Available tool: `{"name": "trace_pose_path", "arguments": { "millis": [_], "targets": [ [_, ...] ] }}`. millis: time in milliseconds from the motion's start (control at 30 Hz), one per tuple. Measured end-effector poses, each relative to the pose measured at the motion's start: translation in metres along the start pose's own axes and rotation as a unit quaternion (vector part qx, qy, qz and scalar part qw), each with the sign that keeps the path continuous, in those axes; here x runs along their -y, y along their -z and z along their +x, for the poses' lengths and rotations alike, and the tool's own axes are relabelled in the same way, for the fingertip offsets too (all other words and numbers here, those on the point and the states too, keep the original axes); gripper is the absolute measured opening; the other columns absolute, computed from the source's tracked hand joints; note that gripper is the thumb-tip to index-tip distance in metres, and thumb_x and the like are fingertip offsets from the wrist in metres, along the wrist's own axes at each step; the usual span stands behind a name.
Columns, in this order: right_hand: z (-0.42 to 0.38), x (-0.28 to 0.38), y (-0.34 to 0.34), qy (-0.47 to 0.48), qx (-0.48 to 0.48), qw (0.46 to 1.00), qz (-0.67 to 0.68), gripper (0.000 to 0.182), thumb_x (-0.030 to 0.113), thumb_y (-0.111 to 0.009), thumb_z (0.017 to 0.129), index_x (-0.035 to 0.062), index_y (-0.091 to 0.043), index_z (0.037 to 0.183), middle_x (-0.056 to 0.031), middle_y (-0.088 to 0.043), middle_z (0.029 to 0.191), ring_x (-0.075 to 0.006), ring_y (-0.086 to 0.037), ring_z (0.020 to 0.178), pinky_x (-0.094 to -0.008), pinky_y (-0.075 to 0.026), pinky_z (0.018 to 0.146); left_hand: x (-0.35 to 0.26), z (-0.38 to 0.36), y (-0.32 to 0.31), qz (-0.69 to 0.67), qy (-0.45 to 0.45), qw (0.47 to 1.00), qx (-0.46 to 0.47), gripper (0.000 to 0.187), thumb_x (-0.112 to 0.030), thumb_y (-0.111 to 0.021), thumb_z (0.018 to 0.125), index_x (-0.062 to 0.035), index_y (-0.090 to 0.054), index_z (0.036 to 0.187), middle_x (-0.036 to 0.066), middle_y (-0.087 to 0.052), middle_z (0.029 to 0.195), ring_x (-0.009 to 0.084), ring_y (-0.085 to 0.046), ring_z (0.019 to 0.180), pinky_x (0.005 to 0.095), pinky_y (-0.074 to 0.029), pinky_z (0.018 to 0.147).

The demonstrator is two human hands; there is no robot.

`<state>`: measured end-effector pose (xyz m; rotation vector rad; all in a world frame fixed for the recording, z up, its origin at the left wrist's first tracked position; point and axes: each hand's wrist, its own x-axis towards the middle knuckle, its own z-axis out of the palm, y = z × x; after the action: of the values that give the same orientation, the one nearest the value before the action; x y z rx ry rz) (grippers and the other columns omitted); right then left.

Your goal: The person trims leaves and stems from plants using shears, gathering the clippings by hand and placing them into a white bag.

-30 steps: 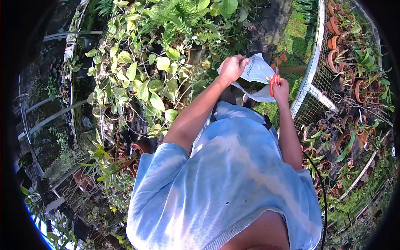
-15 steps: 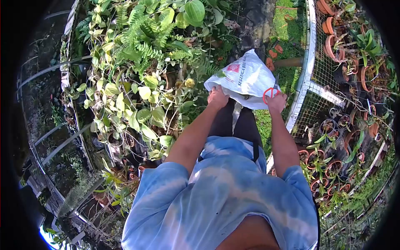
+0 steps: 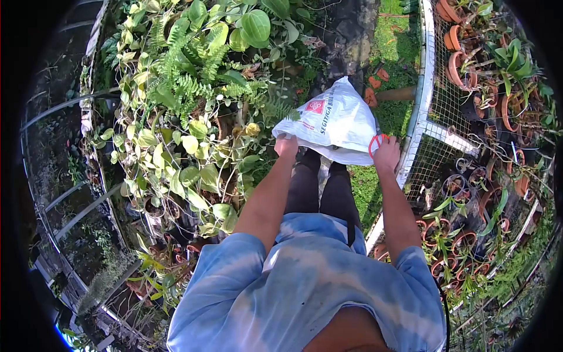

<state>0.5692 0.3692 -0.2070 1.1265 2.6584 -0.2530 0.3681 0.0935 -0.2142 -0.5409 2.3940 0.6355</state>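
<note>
A white plastic sack (image 3: 346,120) with red and dark print is stretched between my hands in front of my legs. My left hand (image 3: 286,145) grips the sack's near left edge, fingers closed round it. At the near right edge, my right hand (image 3: 386,154) is closed on scissors (image 3: 373,144) and holds the sack's edge too. Red loops of the scissors' handles show beside the fingers; the blades are mostly hidden. What lies inside the sack cannot be seen.
Dense leafy vines (image 3: 187,146) and a fern (image 3: 199,64) grow close on my left. To the right, a white-framed wire mesh bench (image 3: 448,138) carries several clay pots (image 3: 462,70). Mossy ground (image 3: 396,47) and a dark stony path lie ahead.
Both hands have moved slightly apart and nearer to me, pulling the sack's near edge wider. The sack has shifted a little left and down in view. The scissors' blades show less.
</note>
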Motion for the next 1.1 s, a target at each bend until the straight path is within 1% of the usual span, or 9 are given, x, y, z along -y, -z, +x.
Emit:
{"name": "trace_pose_path", "arguments": {
  "millis": [67, 167, 267, 433, 467, 533, 667, 1000, 1100],
  "targets": [
    [0.011, 0.015, 0.021, -0.009, 0.025, 0.997, 0.070, 0.024, 0.010, -0.062, 0.084, -0.0007, -0.065, 0.105, -0.0144, -0.055, 0.118, -0.0364, -0.059, 0.102, -0.0442, -0.050, 0.089, -0.019, -0.011, 0.006, -0.021, -0.007, 1.000, -0.022, 0.040, -0.026, -0.077, 0.078, -0.0099, -0.074, 0.114, 0.014, -0.074, 0.107, 0.0270, -0.070, 0.100, 0.0343, -0.053, 0.092],
    [0.023, 0.017, 0.026, -0.042, -0.022, 0.962, 0.270, 0.020, 0.009, -0.067, 0.080, -0.0050, -0.065, 0.094, -0.0164, -0.055, 0.113, -0.0366, -0.061, 0.095, -0.0458, -0.051, 0.085, -0.008, 0.007, -0.009, -0.055, -0.106, 0.991, -0.059, 0.019, -0.014, -0.073, 0.080, -0.0131, -0.081, 0.097, 0.013, -0.076, 0.083, 0.0228, -0.073, 0.077, 0.0315, -0.057, 0.079],
    [0.038, 0.009, 0.029, -0.005, -0.079, 0.915, 0.396, 0.016, 0.008, -0.067, 0.080, -0.0047, -0.066, 0.090, -0.0167, -0.056, 0.107, -0.0338, -0.062, 0.093, -0.0428, -0.051, 0.083, -0.053, -0.019, -0.004, -0.028, -0.283, 0.959, -0.009, 0.020, -0.005, -0.064, 0.080, -0.0028, -0.078, 0.094, 0.019, -0.074, 0.091, 0.0314, -0.073, 0.086, 0.0352, -0.057, 0.083],
    [0.086, -0.002, 0.039, -0.065, -0.152, 0.882, 0.442, 0.013, 0.007, -0.067, 0.081, -0.0018, -0.069, 0.092, -0.0151, -0.056, 0.106, -0.0300, -0.061, 0.096, -0.0384, -0.049, 0.086, -0.136, -0.051, 0.003, -0.085, -0.313, 0.946, 0.026, 0.021, -0.003, -0.065, 0.084, -0.0026, -0.078, 0.100, 0.022, -0.074, 0.095, 0.0311, -0.073, 0.089, 0.0366, -0.056, 0.087],
    [0.097, -0.002, 0.042, -0.075, -0.164, 0.876, 0.447, 0.014, 0.007, -0.067, 0.082, -0.0015, -0.069, 0.093, -0.0149, -0.057, 0.107, -0.0292, -0.061, 0.097, -0.0377, -0.048, 0.087, -0.153, -0.054, 0.007, -0.111, -0.278, 0.953, 0.044, 0.022, -0.004, -0.065, 0.084, -0.0030, -0.077, 0.101, 0.022, -0.074, 0.095, 0.0318, -0.073, 0.090, 0.0357, -0.055, 0.088],
    [0.112, 0.003, 0.059, -0.100, -0.160, 0.863, 0.469, 0.018, 0.008, -0.067, 0.087, -0.0013, -0.071, 0.101, -0.0139, -0.057, 0.111, -0.0288, -0.060, 0.101, -0.0373, -0.047, 0.090, -0.183, -0.049, 0.012, -0.088, -0.351, 0.932, 0.006, 0.025, -0.007, -0.066, 0.085, -0.0056, -0.077, 0.107, 0.019, -0.075, 0.091, 0.0219, -0.073, 0.082, 0.0319, -0.055, 0.079],
    [0.140, 0.011, 0.085, -0.099, -0.162, 0.868, 0.459, 0.018, 0.011, -0.064, 0.090, -0.0016, -0.071, 0.101, -0.0147, -0.058, 0.112, -0.0298, -0.061, 0.102, -0.0380, -0.047, 0.090, -0.238, -0.054, 0.028, -0.128, -0.417, 0.900, 0.004, 0.026, -0.007, -0.062, 0.086, -0.0031, -0.076, 0.108, 0.021, -0.074, 0.097, 0.0260, -0.075, 0.086, 0.0326, -0.056, 0.082],
    [0.184, 0.040, 0.131, -0.061, -0.135, 0.913, 0.381, 0.021, 0.014, -0.064, 0.087, -0.0031, -0.072, 0.096, -0.0186, -0.062, 0.106, -0.0319, -0.061, 0.101, -0.0396, -0.047, 0.094, -0.310, -0.051, 0.076, 0.033, -0.374, 0.925, 0.066, 0.035, 0.001, -0.052, 0.085, -0.0017, -0.072, 0.114, 0.027, -0.069, 0.109, 0.0398, -0.066, 0.109, 0.0433, -0.051, 0.100],
    [0.190, 0.042, 0.147, -0.045, -0.141, 0.916, 0.373, 0.022, 0.014, -0.064, 0.085, -0.0038, -0.071, 0.094, -0.0190, -0.062, 0.105, -0.0329, -0.061, 0.100, -0.0411, -0.047, 0.095, -0.321, -0.038, 0.068, 0.062, -0.386, 0.918, 0.063, 0.033, 0.001, -0.052, 0.084, -0.0009, -0.072, 0.110, 0.027, -0.069, 0.109, 0.0393, -0.066, 0.108, 0.0441, -0.052, 0.097]
  ]
}}
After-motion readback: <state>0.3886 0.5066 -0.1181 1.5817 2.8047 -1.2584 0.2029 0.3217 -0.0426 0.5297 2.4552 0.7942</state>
